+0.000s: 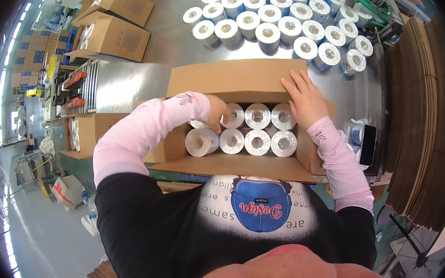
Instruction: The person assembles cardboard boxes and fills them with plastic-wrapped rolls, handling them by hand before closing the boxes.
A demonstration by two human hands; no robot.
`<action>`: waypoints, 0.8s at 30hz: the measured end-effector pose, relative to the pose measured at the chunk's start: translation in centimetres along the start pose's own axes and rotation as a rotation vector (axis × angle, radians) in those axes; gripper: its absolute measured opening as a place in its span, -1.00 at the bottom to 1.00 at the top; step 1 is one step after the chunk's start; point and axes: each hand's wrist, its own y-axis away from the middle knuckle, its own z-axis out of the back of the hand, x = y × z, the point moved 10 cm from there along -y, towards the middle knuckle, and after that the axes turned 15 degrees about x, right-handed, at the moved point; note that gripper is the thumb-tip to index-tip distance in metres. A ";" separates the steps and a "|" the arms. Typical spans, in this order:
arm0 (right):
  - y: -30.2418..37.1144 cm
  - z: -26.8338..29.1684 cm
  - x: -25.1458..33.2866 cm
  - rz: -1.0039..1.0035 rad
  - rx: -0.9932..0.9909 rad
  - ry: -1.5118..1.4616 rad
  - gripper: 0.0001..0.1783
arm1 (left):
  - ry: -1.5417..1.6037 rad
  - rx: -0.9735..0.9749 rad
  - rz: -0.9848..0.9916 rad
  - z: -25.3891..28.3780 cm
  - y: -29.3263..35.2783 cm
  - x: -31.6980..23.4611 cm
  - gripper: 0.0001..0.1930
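An open brown carton (233,81) sits in front of me with white plastic-wrapped rolls (257,142) standing in two rows, their cores facing up. My left hand (216,112) reaches into its left end, fingers curled down at a white roll, part of which the hand hides. Just below those fingers, the near-left roll (198,142) stands higher than its neighbours and leans, showing some of its blue-marked side. My right hand (306,103) lies with spread fingers on the carton's far flap by the right corner, holding nothing.
Many white and blue rolls (267,33) stand on the metal table (161,47) beyond the carton. Filled cartons (114,40) line the far left, near a roller conveyor (85,85). Another carton (86,134) adjoins at left. Flattened cardboard (417,120) is stacked at right, beside a phone (367,145).
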 end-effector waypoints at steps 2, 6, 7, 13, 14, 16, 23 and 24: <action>-0.5 0.0 -0.7 0.009 -0.009 -0.085 -0.41 | -0.230 0.170 0.014 -4.7 -4.4 -0.3 -0.34; -0.5 0.6 -2.2 -0.002 -0.058 -0.220 -0.43 | -0.379 0.058 0.273 -10.3 -7.5 2.7 -0.60; -0.7 0.6 -1.9 0.004 -0.052 -0.202 -0.42 | -0.451 -0.012 0.230 -11.4 -8.2 2.9 -0.66; -1.8 -0.1 -2.8 0.020 -0.055 -0.189 -0.42 | -0.325 0.183 0.093 -10.7 -9.4 3.9 -0.62; -1.9 -0.3 -2.7 0.012 -0.053 -0.172 -0.43 | -0.351 0.285 0.121 -10.3 -10.3 4.2 -0.60; -1.7 0.0 -2.1 0.029 -0.057 -0.192 -0.44 | -0.313 0.144 0.114 -11.3 -12.1 6.4 -0.48; -1.5 0.2 -0.9 0.060 -0.069 -0.207 -0.47 | -0.096 -0.045 0.179 -11.2 -13.3 6.0 -0.49; -1.2 -0.2 -2.0 0.026 -0.061 -0.207 -0.48 | 0.140 -0.048 -0.008 -6.3 -10.8 1.6 -0.52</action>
